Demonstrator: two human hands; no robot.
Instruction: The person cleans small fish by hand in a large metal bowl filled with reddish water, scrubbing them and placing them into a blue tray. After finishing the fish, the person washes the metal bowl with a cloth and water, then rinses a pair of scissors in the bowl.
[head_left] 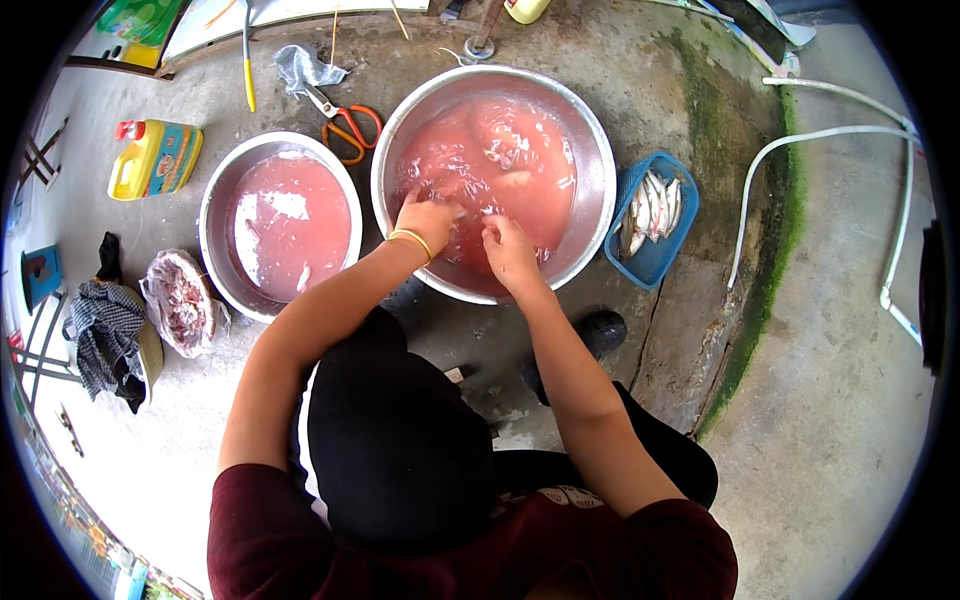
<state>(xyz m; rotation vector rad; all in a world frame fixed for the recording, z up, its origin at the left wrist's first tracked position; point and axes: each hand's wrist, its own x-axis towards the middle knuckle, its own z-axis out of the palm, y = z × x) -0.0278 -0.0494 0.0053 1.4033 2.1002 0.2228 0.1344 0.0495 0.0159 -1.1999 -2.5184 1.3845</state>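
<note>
A large steel basin full of pink, cloudy water sits on the concrete in front of me. Pale fish pieces show under the surface. My left hand, with a yellow band at the wrist, dips its fingers into the water near the basin's front edge. Close to its right, my right hand reaches into the same water, fingers bent. Whether either hand holds a fish is hidden by the water.
A smaller steel basin of pink water stands to the left. A blue basket of small silver fish lies right of the big basin. Orange-handled scissors, a yellow jug, a bag of scraps and a white hose lie around.
</note>
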